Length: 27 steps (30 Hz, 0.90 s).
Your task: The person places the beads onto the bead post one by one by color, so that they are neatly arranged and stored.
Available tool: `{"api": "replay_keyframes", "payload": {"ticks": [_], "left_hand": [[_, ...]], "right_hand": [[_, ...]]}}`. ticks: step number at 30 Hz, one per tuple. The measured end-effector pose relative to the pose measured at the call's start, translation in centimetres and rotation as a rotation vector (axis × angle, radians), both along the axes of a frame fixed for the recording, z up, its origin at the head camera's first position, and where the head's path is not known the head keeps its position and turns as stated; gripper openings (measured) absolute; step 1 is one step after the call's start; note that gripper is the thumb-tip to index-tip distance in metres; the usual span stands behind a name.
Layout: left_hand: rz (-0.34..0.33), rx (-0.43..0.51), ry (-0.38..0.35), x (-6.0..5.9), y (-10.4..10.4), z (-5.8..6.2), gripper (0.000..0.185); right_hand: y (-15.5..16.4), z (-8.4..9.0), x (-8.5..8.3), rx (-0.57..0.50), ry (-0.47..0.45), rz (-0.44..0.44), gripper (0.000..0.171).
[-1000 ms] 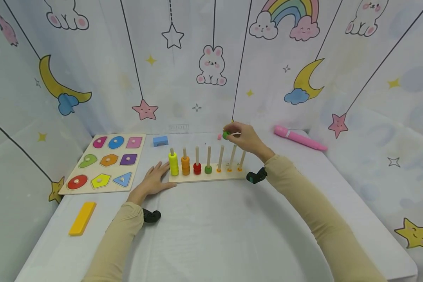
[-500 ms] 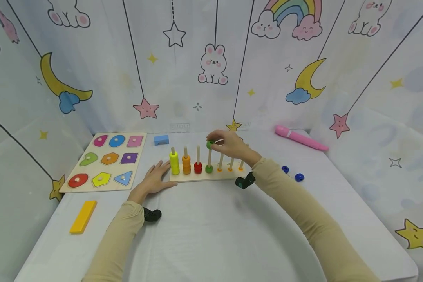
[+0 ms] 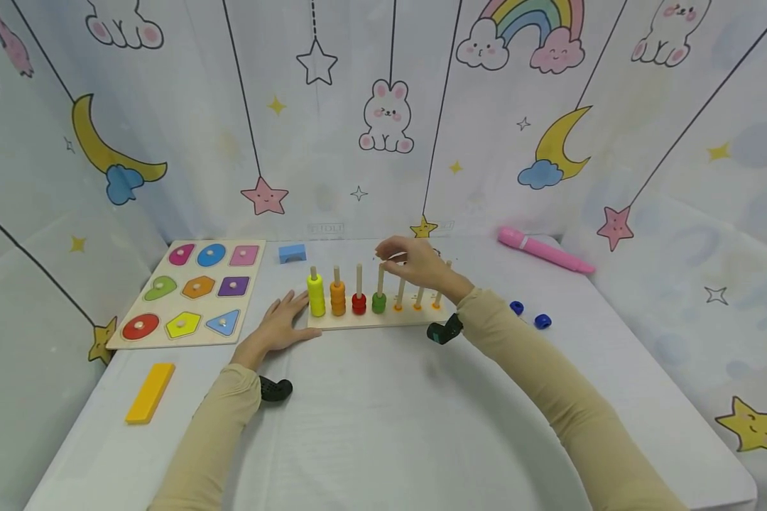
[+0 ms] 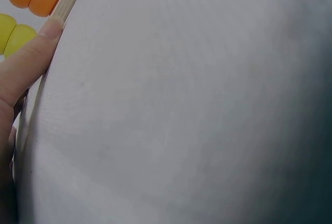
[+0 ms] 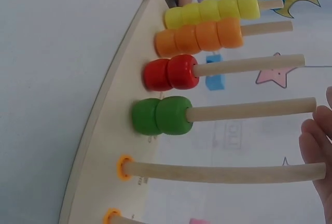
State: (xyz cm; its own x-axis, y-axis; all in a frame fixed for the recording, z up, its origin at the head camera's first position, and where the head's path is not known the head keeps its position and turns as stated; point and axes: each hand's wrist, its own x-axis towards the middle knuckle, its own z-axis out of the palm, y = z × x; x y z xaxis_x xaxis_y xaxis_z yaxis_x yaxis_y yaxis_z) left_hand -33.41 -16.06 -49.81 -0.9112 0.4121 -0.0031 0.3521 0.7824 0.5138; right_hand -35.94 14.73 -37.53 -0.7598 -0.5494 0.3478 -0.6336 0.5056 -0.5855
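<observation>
A wooden peg board (image 3: 351,324) stands on the table with a row of upright pegs. Stacks of yellow beads (image 3: 316,295), orange beads (image 3: 337,298), red beads (image 3: 358,304) and green beads (image 3: 379,303) fill the left pegs. Two green beads (image 5: 162,115) show in the right wrist view, at the base of their peg. My right hand (image 3: 418,262) hovers at the top of that peg, thumb and fingers parted, holding nothing. At the board's left end rests my left hand (image 3: 281,326), fingers spread, its thumb (image 4: 51,29) touching the near edge.
Left of the board lies a shape puzzle (image 3: 214,323), with a yellow block (image 3: 150,394) before it. A blue block (image 3: 292,254) is behind. Blue beads (image 3: 542,321) lie by the right forearm. A pink pen-shaped toy (image 3: 545,251) lies at the back right.
My right hand moved left with a green bead to the green peg and let it go. The bead dropped onto the lower one. My left hand stayed in place.
</observation>
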Motion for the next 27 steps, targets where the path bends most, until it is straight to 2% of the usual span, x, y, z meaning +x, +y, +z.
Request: {"api": "replay_keyframes", "payload": {"ticks": [4, 8, 12, 16, 21, 27], "left_hand": [[-0.001, 0.003, 0.001, -0.1, 0.0, 0.0, 0.087], [-0.004, 0.012, 0.012, -0.2, 0.0, -0.2, 0.088], [-0.003, 0.009, 0.008, -0.3, 0.0, -0.3, 0.089], [-0.001, 0.002, -0.008, -0.2, 0.1, -0.2, 0.09], [-0.002, 0.0, -0.004, -0.2, 0.0, 0.0, 0.089], [-0.001, 0.0, -0.007, -0.3, 0.0, -0.3, 0.088]], "right_hand": [[0.4, 0.0, -0.1, -0.002, 0.015, -0.027, 0.022], [1.7, 0.4, -0.3, -0.059, 0.033, -0.086, 0.022], [4.3, 0.7, -0.7, -0.152, 0.034, -0.174, 0.024], [7.7, 0.5, -0.8, -0.174, 0.012, -0.273, 0.026], [12.4, -0.8, -0.2, -0.129, -0.034, -0.384, 0.029], [17.2, -3.6, 1.1, -0.042, -0.111, -0.453, 0.029]]}}
